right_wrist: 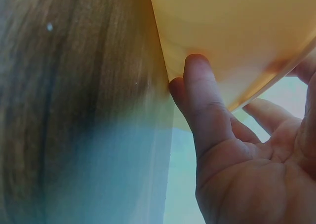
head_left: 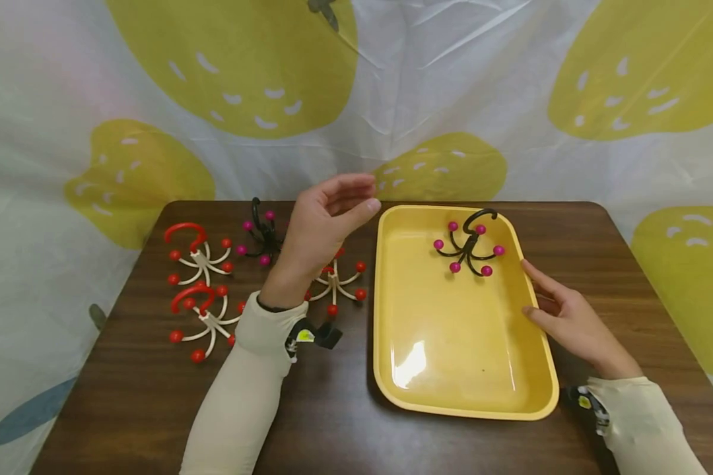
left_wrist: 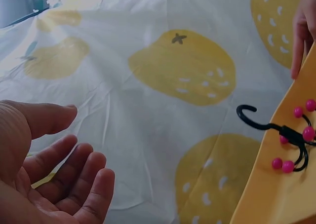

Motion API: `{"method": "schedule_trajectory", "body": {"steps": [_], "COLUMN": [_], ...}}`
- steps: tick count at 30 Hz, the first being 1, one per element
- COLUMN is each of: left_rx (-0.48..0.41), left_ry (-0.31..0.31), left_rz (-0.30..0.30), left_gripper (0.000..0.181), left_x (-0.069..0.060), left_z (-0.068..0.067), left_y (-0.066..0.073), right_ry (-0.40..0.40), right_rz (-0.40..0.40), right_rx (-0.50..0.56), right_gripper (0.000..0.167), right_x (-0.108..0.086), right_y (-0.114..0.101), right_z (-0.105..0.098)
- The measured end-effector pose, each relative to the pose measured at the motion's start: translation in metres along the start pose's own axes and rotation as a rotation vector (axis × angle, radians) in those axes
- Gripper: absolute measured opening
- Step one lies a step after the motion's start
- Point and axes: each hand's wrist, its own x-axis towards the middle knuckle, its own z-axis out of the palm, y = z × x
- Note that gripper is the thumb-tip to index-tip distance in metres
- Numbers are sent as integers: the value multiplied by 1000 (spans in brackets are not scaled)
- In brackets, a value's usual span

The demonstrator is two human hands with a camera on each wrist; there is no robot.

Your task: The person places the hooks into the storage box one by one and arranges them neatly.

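A yellow tray point(head_left: 451, 343) stands on the table, holding one black hook rack point(head_left: 469, 245) with magenta balls near its back right. My left hand point(head_left: 333, 214) is raised left of the tray's back corner, fingers loosely bent and holding nothing; the left wrist view shows the same hand point(left_wrist: 64, 169) with the palm bare. At the tray's right wall, my right hand point(head_left: 576, 323) touches the side with fingers extended. In the right wrist view that hand point(right_wrist: 237, 150) has its fingertips against the tray's outer wall point(right_wrist: 237, 31).
Left of the tray lie white racks with red balls, one at the back point(head_left: 202, 260), one in front of it point(head_left: 210, 322) and one point(head_left: 333, 280) partly behind my left hand. Another black rack point(head_left: 266, 239) is at the back edge. A patterned cloth point(head_left: 392, 86) hangs behind the table point(head_left: 344, 422).
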Motion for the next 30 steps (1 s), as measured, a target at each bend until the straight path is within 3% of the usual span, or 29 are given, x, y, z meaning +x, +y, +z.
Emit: {"method": "schedule_trajectory", "body": {"steps": [6,18,22,30], "left_rx": [20,136,140,67], "left_ry": [40,80,55,-16], "left_rz": [-34,-161,-202,-221], "left_gripper": [35,34,37,37], "left_x": [-15,-41,-49,-55], "left_z": [-25,-73,-81,-83], "left_y": [-9,-44,-53,-69], "right_ry": [3,-4,-9,-8], "right_rz": [4,-11,-17,-18], "right_rx": [-3,2,2,15], "right_gripper": [78,78,78,78], "right_x": [-3,-3,-2,-3], "right_y": [2,0,0,0], "right_z": [1,3,3,4]}}
